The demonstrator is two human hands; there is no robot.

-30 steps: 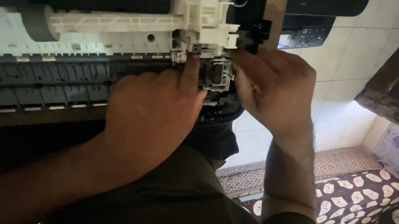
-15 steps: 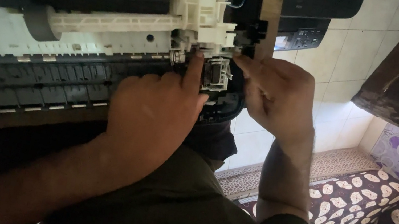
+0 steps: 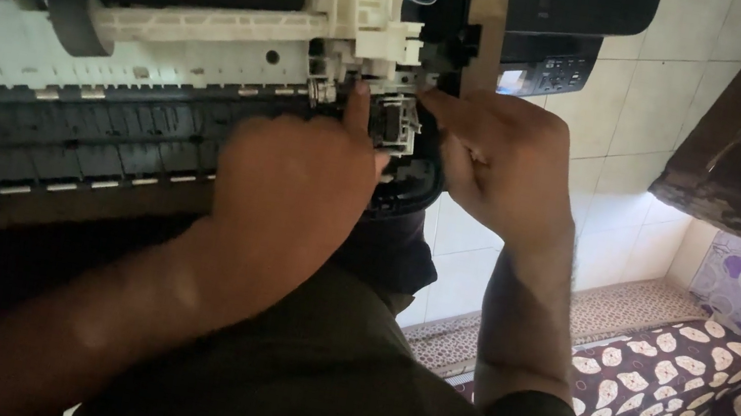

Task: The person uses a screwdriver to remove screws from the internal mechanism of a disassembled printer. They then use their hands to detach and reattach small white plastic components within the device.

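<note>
Your left hand and right hand pinch the small grey-and-white plastic printer mechanism; light, brittle, hold its solid frame.

The left hand is raised with its back toward the camera, fingers curled and one fingertip pointing up past the knuckles. Just beside it, the right hand is also lifted, fingers bent inward toward the left hand, thumb side leading. Both forearms rise from below, the right one bare and nearly upright.
</note>
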